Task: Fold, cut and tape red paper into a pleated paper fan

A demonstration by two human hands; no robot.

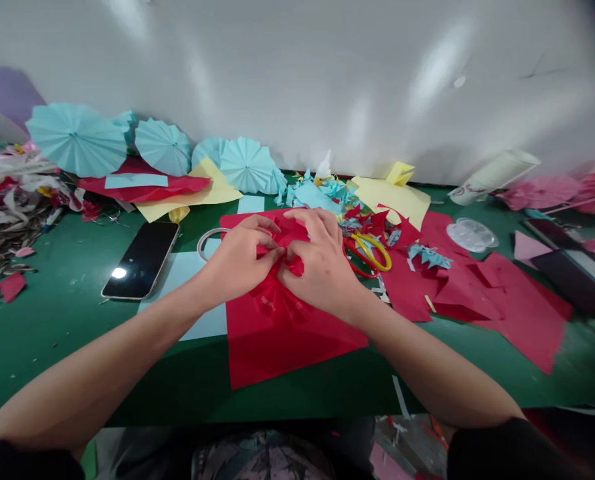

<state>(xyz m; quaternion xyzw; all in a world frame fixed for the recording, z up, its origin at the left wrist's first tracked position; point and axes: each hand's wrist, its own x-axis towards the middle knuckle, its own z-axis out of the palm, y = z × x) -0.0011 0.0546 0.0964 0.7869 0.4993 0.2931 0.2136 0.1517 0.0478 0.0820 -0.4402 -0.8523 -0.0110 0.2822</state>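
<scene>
My left hand (237, 260) and my right hand (324, 270) meet over the middle of the green table. Between them is a folded red paper rosette (272, 300), its pleats spreading out below my fingers. Thumb and fingertips of each hand pinch the paper near its centre, almost touching each other. Underneath lies a flat red paper sheet (282, 363); red on red makes the rosette's outline hard to follow. Left of my left hand rests a roll of tape (202, 245), partly covered. Scissors with yellow and red handles (377, 250) lie just right of my right hand.
A phone (142, 260) and light blue paper (197, 327) lie on the left. Light blue pleated rosettes (247, 165) lean against the wall. Blue scraps (317, 193), yellow paper (397, 197), red paper pieces (522, 307), a clear plastic lid (472, 235) and a white cylinder (494, 177) fill the back and right.
</scene>
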